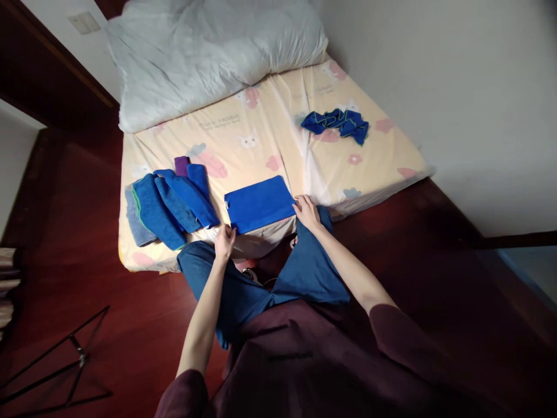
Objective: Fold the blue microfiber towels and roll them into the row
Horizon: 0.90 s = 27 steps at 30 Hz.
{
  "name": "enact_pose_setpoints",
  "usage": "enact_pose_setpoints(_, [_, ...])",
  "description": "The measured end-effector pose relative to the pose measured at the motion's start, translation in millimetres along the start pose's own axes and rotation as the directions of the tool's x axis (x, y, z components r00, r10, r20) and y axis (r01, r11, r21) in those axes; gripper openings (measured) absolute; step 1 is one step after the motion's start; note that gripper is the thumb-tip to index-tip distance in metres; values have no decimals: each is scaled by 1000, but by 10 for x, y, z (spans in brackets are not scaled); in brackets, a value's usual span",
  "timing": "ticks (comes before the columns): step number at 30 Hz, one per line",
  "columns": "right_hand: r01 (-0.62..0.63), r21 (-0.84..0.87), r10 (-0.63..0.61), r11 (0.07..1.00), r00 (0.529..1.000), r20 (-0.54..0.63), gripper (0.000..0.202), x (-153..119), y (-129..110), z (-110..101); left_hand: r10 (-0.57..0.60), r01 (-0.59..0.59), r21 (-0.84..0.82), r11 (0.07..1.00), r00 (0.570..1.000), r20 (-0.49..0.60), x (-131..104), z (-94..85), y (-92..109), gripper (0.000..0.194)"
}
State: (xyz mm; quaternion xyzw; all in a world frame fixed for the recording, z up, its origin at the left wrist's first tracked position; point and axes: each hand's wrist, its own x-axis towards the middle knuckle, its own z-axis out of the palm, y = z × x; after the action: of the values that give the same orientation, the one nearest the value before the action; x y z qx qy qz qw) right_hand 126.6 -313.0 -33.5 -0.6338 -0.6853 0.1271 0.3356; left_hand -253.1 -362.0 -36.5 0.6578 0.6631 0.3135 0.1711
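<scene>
A flat blue towel (260,203), folded into a rectangle, lies at the bed's near edge. My left hand (224,241) is closed at its near left corner, thumb and fingers pinching the cloth. At its right edge, near the front corner, my right hand (307,211) has its fingers bent over the cloth, gripping it. Just left of my left hand, several folded blue towels (165,203) overlap in a fanned row, with a grey towel (140,217) under them and a small purple piece of cloth (181,166) behind.
A crumpled blue cloth with green edging (337,123) lies toward the right of the patterned bedsheet (256,125). A large pale quilt (209,55) is heaped across the back of the bed. Black stand legs (72,363) rest on the dark red floor at left. A wall borders the right.
</scene>
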Motion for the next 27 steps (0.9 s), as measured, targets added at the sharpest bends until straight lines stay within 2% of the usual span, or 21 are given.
enact_pose_setpoints(2, [118, 11, -118, 993, 993, -10, 33, -51, -48, -50, 159, -160, 55, 986, 987, 33, -44, 2, 27, 24])
enact_pose_setpoints(4, [194, 36, -196, 980, 979, 54, 34, -105, -72, -85, 283, -289, 60, 955, 955, 93, -85, 13, 67, 27])
enact_pose_setpoints(7, [256, 35, -258, 966, 945, 201, 34, -158, -78, -82, 359, -369, 42, 929, 921, 154, -107, 37, 124, 27])
enact_pose_setpoints(10, [292, -32, -273, 956, 922, 275, 35, -167, -82, -33, 353, -367, 49, 929, 918, 181, -82, 52, 140, 32])
enact_pose_setpoints(14, [311, -97, -266, 945, 908, 323, 44, -154, -77, 23, 304, -330, 81, 941, 924, 232, -53, 67, 84, 49])
enact_pose_setpoints(19, [285, -179, -215, 942, 918, 332, 54, -117, -69, 50, 272, -320, 146, 936, 921, 279, -39, 116, 13, 68])
enact_pose_setpoints(23, [249, -227, -166, 942, 929, 331, 52, -84, -79, 29, 276, -335, 170, 927, 914, 299, -21, 111, 0, 66])
enact_pose_setpoints(27, [233, -173, -167, 957, 930, 329, 44, -125, -28, -45, 294, -347, 137, 928, 906, 303, -66, 59, -37, 61])
